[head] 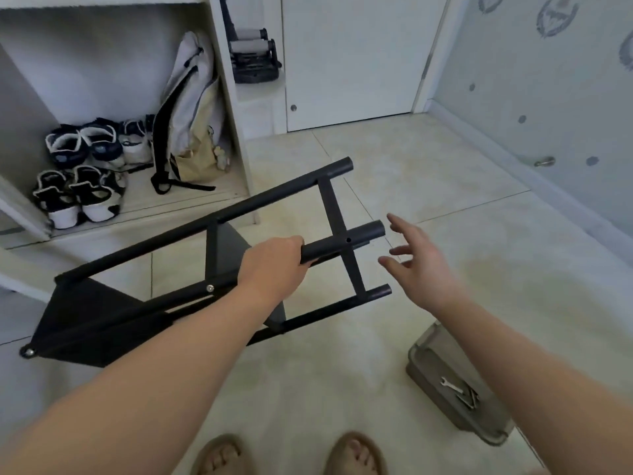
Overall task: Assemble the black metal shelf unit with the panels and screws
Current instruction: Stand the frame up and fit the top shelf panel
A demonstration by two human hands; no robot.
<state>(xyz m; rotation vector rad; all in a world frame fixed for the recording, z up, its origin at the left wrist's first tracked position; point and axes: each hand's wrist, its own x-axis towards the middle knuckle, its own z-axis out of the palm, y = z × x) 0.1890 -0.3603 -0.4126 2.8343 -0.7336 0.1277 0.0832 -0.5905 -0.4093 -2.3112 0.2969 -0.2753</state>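
Note:
The black metal shelf unit (212,214) is held tipped on its side above the tiled floor, its three round tube legs pointing up and to the right. A triangular black panel (89,323) is screwed on at its lower left end. My left hand (274,265) grips the middle tube just left of a crossbar (334,207). My right hand (414,260) hovers open, fingers spread, a little right of the tube ends, touching nothing.
A grey plastic tray (442,389) with a small wrench (452,385) and other metal bits sits on the floor at lower right. An open white cabinet (233,132) with shoes (78,173) and a bag (191,111) stands at left. My feet show at the bottom edge.

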